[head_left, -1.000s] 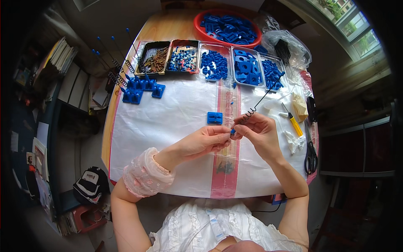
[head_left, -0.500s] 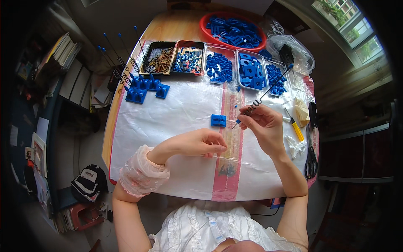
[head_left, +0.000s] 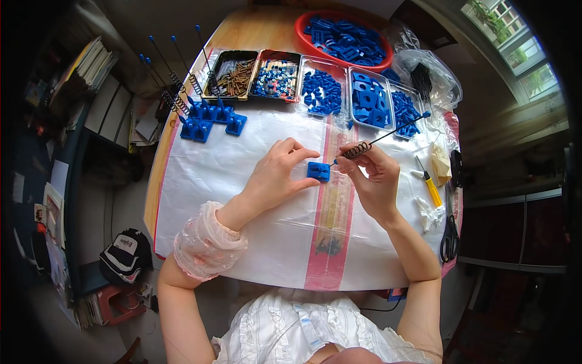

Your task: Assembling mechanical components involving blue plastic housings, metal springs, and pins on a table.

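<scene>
A small blue plastic base with a raised middle lies on the white sheet in front of me. My left hand reaches round its left side, thumb at the near edge and index finger just beyond the far edge, the two spread apart. Between the fingertips of my right hand is a thin dark rod with a spring coiled in it. A blue tip caps its upper right end. Its lower end, with a small blue piece, points at the right side of the base.
Trays of brass-coloured screws, small nuts and blue parts line the far side, before a red basin. Blue bases with upright spring rods stand far left. A yellow screwdriver and scissors lie right.
My left hand has moved up and opened its thumb and index finger around the blue base. My right hand has brought the spring rod's lower end up to the base.
</scene>
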Motion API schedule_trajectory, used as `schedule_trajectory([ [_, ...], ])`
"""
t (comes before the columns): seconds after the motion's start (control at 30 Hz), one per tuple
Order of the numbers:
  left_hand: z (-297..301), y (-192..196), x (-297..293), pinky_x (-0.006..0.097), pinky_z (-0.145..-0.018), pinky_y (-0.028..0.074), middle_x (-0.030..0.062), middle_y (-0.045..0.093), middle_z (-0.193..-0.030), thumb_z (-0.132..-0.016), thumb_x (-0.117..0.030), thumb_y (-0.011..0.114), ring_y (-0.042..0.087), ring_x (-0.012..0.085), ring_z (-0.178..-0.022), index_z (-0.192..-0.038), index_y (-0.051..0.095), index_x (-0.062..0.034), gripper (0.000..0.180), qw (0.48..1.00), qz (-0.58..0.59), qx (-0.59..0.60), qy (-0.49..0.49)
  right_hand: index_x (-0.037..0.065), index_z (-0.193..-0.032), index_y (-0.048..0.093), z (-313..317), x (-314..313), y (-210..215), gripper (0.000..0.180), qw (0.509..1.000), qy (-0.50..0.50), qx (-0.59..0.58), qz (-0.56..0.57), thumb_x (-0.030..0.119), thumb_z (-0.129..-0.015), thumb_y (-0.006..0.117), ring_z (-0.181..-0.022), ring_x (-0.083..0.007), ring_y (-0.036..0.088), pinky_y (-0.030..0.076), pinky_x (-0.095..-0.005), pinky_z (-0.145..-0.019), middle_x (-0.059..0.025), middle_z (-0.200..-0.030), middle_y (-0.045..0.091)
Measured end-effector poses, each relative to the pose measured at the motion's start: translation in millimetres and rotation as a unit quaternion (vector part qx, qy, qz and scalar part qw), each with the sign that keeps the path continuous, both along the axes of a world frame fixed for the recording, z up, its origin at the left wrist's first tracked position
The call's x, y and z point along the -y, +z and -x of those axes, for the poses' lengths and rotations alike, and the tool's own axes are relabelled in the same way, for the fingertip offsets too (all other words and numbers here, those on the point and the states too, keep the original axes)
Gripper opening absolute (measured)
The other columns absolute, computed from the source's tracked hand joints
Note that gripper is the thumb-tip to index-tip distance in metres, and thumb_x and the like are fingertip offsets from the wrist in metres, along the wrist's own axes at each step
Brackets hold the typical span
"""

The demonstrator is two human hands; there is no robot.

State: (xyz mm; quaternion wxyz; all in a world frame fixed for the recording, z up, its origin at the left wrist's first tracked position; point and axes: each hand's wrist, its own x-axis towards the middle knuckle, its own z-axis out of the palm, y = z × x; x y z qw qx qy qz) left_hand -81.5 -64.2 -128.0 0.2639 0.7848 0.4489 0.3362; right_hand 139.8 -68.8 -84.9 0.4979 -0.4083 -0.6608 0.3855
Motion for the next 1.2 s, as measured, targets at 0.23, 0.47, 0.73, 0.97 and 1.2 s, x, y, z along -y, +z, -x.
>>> schedule_trajectory([
  [0.23,-6.4,-5.1,1.4,0.039,-0.091,0.054,0.0059,0.062,-0.108,-0.077,-0.023,0.090,0.062,0.0244,-0.100,-0.115,0.078,-0.0164,0.041,0.999,-0.007,-0.031,0.014,-0.003,-0.106,0.075,3.5,-3.1,-8.3,0.016,1.000,0.008,0.027,-0.011,-0.005,-0.090,0.077,-0.085,-0.0139,0.075,0.061,-0.0273,-0.077,-0.0091,-0.098,0.077],
  [0.47,-7.4,-4.4,1.5,0.039,-0.088,0.054,0.0063,0.062,-0.106,-0.077,-0.023,0.090,0.064,0.0239,-0.098,-0.111,0.080,-0.0154,0.036,0.999,-0.011,-0.030,0.024,-0.004,-0.111,0.072,2.7,-3.7,-12.2,0.019,0.999,0.021,0.041,-0.015,-0.005,-0.092,0.076,-0.088,-0.0122,0.074,0.060,-0.0261,-0.081,-0.0076,-0.102,0.075],
  [0.73,-8.0,-5.8,1.5,0.039,-0.088,0.054,0.0056,0.063,-0.104,-0.077,-0.023,0.090,0.064,0.0241,-0.098,-0.109,0.080,-0.0160,0.034,0.999,-0.018,-0.026,0.031,-0.004,-0.110,0.072,2.2,-4.6,-11.3,0.019,0.999,0.019,0.042,-0.009,-0.004,-0.092,0.076,-0.089,-0.0117,0.073,0.060,-0.0260,-0.081,-0.0072,-0.102,0.075],
  [0.97,-8.8,-5.2,2.5,0.039,-0.088,0.054,0.0054,0.063,-0.104,-0.077,-0.023,0.090,0.064,0.0241,-0.099,-0.109,0.080,-0.0157,0.034,0.999,-0.010,-0.027,0.032,-0.003,-0.109,0.073,3.3,-4.2,-12.2,0.018,0.998,0.013,0.056,-0.030,-0.005,-0.091,0.076,-0.090,-0.0123,0.073,0.060,-0.0260,-0.080,-0.0079,-0.102,0.075],
  [1.2,-8.0,-5.2,2.9,0.038,-0.088,0.055,0.0054,0.063,-0.105,-0.076,-0.022,0.090,0.064,0.0241,-0.099,-0.110,0.079,-0.0145,0.036,0.999,-0.016,-0.034,0.031,-0.003,-0.104,0.073,8.0,-4.1,-8.6,0.018,0.991,0.014,0.093,-0.095,-0.006,-0.087,0.077,-0.080,-0.0208,0.073,0.059,-0.0311,-0.072,-0.0113,-0.093,0.072],
])
